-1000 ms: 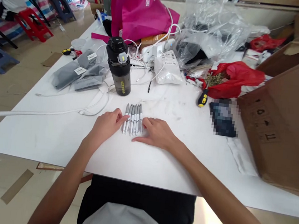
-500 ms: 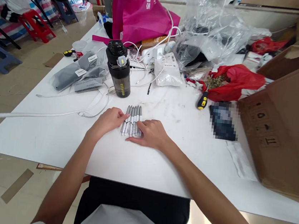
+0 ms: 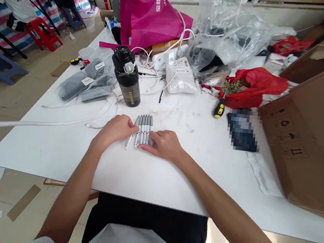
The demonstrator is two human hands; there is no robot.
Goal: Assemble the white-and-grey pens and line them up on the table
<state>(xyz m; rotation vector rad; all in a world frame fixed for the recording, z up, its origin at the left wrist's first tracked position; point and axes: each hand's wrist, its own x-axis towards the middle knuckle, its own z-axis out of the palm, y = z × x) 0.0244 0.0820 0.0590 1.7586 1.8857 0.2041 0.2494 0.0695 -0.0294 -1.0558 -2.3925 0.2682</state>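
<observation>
Several grey-and-white pens [image 3: 144,129] lie side by side in a row on the white table. At the row's left, one pen [image 3: 128,142] lies slanted, its lower end apart from the others. My left hand [image 3: 116,128] is on that slanted pen, fingers curled and thumb tip against it. My right hand [image 3: 165,144] rests at the right side of the row. Its thumb stretches along the pens' lower ends and its fingertips touch the rightmost pens, with thumb and fingers apart.
Beyond the pens stands a dark water bottle [image 3: 128,82]. A screwdriver [image 3: 219,108], a blurred-out dark item [image 3: 243,130] and a large cardboard box [image 3: 308,142] are on the right. Grey packages [image 3: 77,84] and a white cable [image 3: 47,123] lie left. A pink bag [image 3: 153,19] stands behind.
The leftmost pen has tilted, its lower end swinging left away from the row. My left hand has shifted slightly left; the right hand has hardly moved. The view has shifted a little.
</observation>
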